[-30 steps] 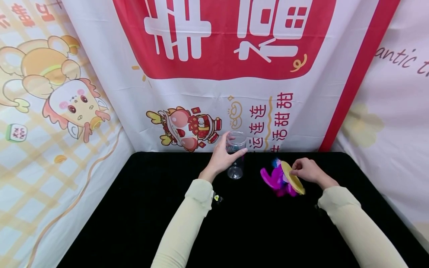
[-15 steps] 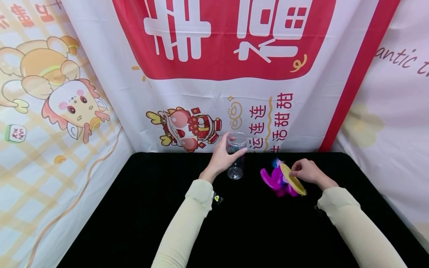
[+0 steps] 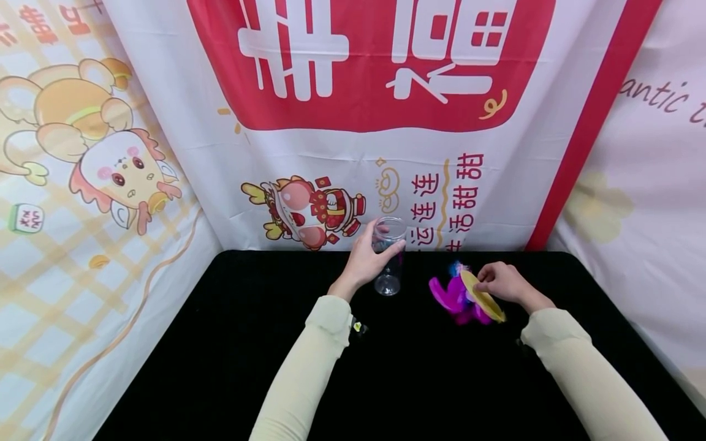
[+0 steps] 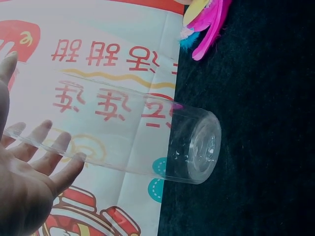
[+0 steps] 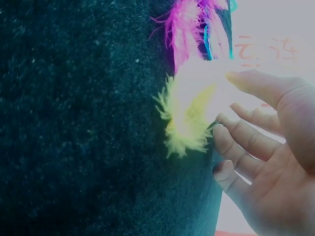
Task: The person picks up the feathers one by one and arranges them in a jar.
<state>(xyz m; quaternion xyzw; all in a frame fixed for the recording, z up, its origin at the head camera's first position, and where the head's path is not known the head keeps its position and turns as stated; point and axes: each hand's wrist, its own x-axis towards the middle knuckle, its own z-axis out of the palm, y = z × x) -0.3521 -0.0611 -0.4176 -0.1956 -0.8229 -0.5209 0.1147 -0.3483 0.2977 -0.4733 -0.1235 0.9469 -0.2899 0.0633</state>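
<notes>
My left hand (image 3: 366,257) grips a clear plastic jar (image 3: 388,278) near its rim, thumb on the near side and fingers round the far side. Its round base (image 4: 204,147) shows over the black cloth in the left wrist view, and the jar looks hollow. To the right, my right hand (image 3: 506,282) pinches a yellow feather (image 3: 483,300) between thumb and fingertips. Magenta feathers (image 3: 452,295) and a blue tuft (image 3: 455,267) sit against it, on the side facing the jar. In the right wrist view, glare washes out part of the yellow feather (image 5: 189,130) beside the thumb.
Black cloth covers the table (image 3: 430,380). Behind its far edge hangs a white and red printed banner (image 3: 309,147), close behind the jar. Printed curtains flank the table, one on the left (image 3: 110,294) and one on the right (image 3: 645,257).
</notes>
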